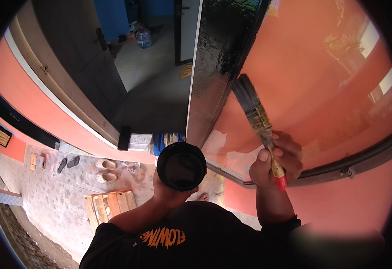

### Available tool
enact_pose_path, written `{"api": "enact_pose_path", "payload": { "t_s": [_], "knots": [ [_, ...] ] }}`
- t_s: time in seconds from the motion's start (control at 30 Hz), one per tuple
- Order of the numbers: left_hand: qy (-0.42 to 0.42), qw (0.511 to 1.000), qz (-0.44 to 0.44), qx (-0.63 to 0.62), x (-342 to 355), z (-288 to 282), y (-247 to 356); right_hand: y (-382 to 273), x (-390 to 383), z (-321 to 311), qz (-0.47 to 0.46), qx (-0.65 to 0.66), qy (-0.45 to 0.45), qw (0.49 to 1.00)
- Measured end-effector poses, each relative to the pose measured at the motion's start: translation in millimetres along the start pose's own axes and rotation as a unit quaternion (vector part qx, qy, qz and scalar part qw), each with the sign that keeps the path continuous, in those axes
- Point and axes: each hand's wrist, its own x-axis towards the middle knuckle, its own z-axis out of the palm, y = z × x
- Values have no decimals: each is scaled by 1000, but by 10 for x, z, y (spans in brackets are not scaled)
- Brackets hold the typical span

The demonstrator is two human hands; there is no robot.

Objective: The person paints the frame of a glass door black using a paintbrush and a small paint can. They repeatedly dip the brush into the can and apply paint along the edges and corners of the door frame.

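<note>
Black, wet-looking coating [225,33] shines over the upper stretch of the broad post [201,112] between the doorway and the orange-toned pane [312,85]. Lower down, that same post shows dull brown with patchy edges, so we judge the work to be partway along: the top looks covered, the lower length not yet. The lower rail [364,161] under the pane also reads as dull brown, though we cannot tell whether it is meant to be coated.

Our right hand [280,159] is closed around the handle of the brush [255,112], its dark bristles pointing up beside the post's edge — whether they touch it, we cannot tell. Our left hand [171,190] grips a round black container [181,167] from below, held in front of our chest with dark liquid inside. The hands are well apart — one per object.
</note>
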Motion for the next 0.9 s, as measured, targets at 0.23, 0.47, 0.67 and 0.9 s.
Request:
{"api": "enact_pose_path", "payload": {
  "t_s": [0.23, 0.47, 0.67, 0.9],
  "knots": [
    [-2, 1000, -10, 4, -14, -20, -28, 44, -141, 159, 38, 7, 22, 999],
    [-42, 999, -15, -27, 3, -8, -39, -33, -290, 65, 59, 24, 14, 998],
    [-51, 998, -14, -30, -6, 8, -69, 51, -79, 132, 16, 31, 39, 999],
    [-64, 998, -21, 9, -11, 21, -42, -19, -484, 92, 90, 11, -23, 996]
  ]
}}
